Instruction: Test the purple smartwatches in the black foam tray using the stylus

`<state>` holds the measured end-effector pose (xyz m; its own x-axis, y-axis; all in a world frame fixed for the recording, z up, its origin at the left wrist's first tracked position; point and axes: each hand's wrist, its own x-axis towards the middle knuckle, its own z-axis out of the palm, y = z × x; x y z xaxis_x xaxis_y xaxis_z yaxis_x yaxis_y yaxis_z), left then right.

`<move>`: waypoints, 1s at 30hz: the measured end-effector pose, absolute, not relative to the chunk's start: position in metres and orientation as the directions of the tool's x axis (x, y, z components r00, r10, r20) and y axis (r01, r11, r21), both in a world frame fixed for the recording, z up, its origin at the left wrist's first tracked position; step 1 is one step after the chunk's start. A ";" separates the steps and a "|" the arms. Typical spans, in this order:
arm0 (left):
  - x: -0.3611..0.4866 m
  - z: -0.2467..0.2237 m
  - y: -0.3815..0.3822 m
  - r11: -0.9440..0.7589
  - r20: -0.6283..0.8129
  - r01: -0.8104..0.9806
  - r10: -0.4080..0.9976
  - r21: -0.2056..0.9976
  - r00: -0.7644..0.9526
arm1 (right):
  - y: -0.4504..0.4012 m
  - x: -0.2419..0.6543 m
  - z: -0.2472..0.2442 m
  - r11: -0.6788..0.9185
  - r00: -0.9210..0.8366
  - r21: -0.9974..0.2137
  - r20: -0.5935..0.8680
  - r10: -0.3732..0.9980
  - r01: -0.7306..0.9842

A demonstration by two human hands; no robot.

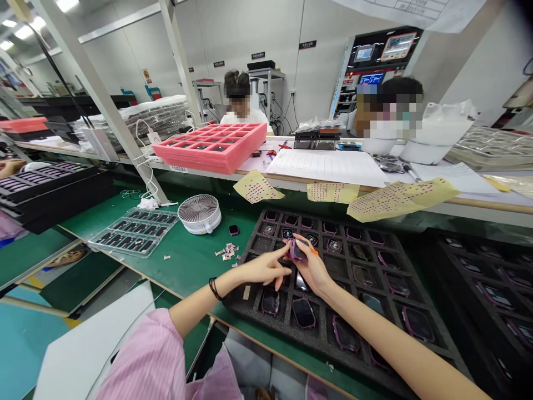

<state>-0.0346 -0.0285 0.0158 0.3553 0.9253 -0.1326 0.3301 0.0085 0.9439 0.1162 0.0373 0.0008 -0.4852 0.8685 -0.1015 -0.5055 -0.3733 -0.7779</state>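
My right hand (313, 272) is closed around a smartwatch (298, 250) with a purple frame, held above a black foam tray (245, 308). A bit of orange shows at its fingertips. From the left, my left hand (268, 269) reaches in with its index finger stretched to the edge of the watch. Its other fingers are loosely bent and apart, with nothing in them. Below the hands, the tray's compartments hold several watches, among them one purple-framed watch (303, 313) near the front. Some dials at the back are lit.
Left of the tray are a white fan (200, 214), a lone watch (234, 229), small paper scraps (228, 251) and a clear plastic tray (144, 250) of dark parts. A second black tray (453, 278) stands at right. A pink foam tray (233, 161) rests on the shelf; two people sit beyond.
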 end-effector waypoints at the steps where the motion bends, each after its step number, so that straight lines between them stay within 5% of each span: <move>1: -0.049 0.019 -0.028 0.002 -0.139 0.411 0.943 0.912 0.304 | 0.037 0.116 0.001 -0.374 -0.505 -0.785 -0.091 0.858 -0.494; 3: -0.082 0.021 -0.027 0.018 -0.051 0.651 0.998 0.759 0.032 | 0.037 0.117 0.002 -0.359 -0.525 -0.795 -0.060 0.849 -0.489; 6: -0.126 0.010 -0.032 0.120 0.008 0.758 0.986 0.641 -0.164 | 0.036 0.116 0.003 -0.365 -0.532 -0.793 -0.061 0.844 -0.488; 13: -0.153 -0.030 -0.036 0.167 0.004 0.878 0.982 0.448 -0.189 | 0.033 0.117 0.002 -0.401 -0.565 -0.788 -0.082 0.821 -0.467; 21: -0.156 -0.019 -0.028 0.100 -0.011 0.888 0.994 0.448 -0.107 | 0.037 0.117 0.001 -0.474 -0.614 -0.741 -0.107 0.782 -0.475; 30: -0.117 0.031 -0.033 -0.050 0.303 0.811 0.940 0.583 -0.159 | 0.040 0.119 0.005 -0.583 -0.730 -0.693 -0.120 0.673 -0.424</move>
